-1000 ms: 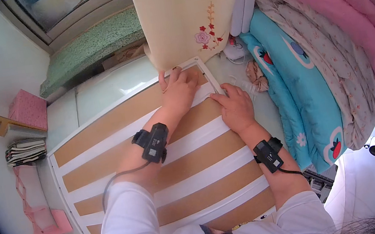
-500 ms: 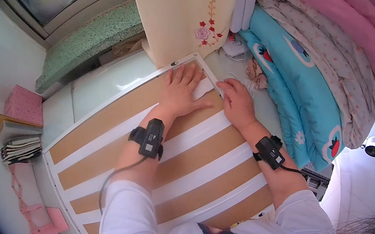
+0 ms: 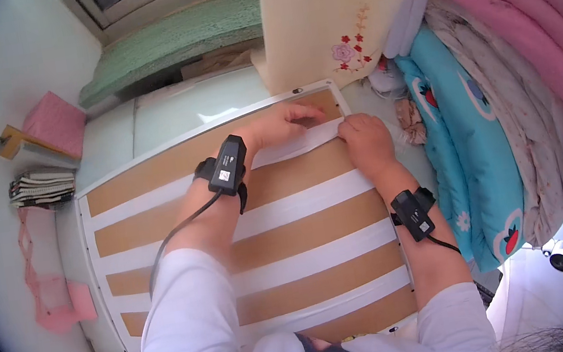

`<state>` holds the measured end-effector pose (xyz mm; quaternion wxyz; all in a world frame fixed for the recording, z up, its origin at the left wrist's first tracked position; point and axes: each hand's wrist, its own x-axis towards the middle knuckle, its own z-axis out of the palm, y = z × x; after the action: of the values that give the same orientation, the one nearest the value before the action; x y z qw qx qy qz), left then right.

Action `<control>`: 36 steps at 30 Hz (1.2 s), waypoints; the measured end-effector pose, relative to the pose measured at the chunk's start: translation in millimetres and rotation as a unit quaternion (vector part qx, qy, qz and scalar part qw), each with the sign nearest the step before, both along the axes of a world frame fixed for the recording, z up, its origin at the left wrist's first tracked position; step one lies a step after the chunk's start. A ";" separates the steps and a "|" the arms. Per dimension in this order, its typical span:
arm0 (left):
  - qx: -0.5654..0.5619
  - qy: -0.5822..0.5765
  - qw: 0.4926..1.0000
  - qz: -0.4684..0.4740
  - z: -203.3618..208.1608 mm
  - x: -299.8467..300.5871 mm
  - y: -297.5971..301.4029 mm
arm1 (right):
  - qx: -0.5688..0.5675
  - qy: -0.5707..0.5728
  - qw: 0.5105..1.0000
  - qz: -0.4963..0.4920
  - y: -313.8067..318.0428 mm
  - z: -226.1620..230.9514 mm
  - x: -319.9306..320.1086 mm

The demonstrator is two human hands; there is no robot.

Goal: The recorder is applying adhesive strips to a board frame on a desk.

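Observation:
A brown board [image 3: 282,183] crossed by several white strips [image 3: 299,199] lies inside a thin white frame [image 3: 215,124]. My left hand [image 3: 281,123] rests on its side over the topmost brown band, fingers reaching right and loosely bent. The thumb side lies along the upper white strip [image 3: 299,146], and nothing shows in its grip. At the frame's right edge, my right hand [image 3: 368,140] has its fingers closed around that strip's right end. The fingertips are partly hidden. Each wrist carries a strapped black device with a cable.
Folded quilts, one blue [image 3: 477,168] and one pink [image 3: 515,32], are stacked on the right. A cream curtain [image 3: 322,9] hangs at the far side, beside a green speckled sill [image 3: 182,45]. Notebooks [image 3: 43,188] and a pink box [image 3: 56,126] stand on the left.
My left hand has turned from flat with spread fingers onto its side. My right hand stays at the right edge, now lying at the strip's end. The whole view has shifted slightly.

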<state>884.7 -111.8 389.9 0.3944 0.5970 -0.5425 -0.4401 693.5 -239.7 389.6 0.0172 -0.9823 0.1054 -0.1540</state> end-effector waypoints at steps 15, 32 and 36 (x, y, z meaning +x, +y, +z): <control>-0.038 -0.398 0.885 0.240 7.9 -0.2 214.5 | 0.087 -0.028 0.993 -0.078 5.4 9.5 15.0; -0.052 -0.528 0.783 0.326 -7.1 -2.4 248.0 | -0.056 -0.043 0.951 0.300 55.2 3.6 47.6; 0.092 -0.513 0.730 0.442 -12.5 -10.4 268.9 | -0.030 -0.012 0.971 0.235 56.2 8.4 50.2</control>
<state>874.3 157.1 377.5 0.1497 0.9376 -0.2939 0.1097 743.8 -183.6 398.0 0.0247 -0.9776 -0.1336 -0.1608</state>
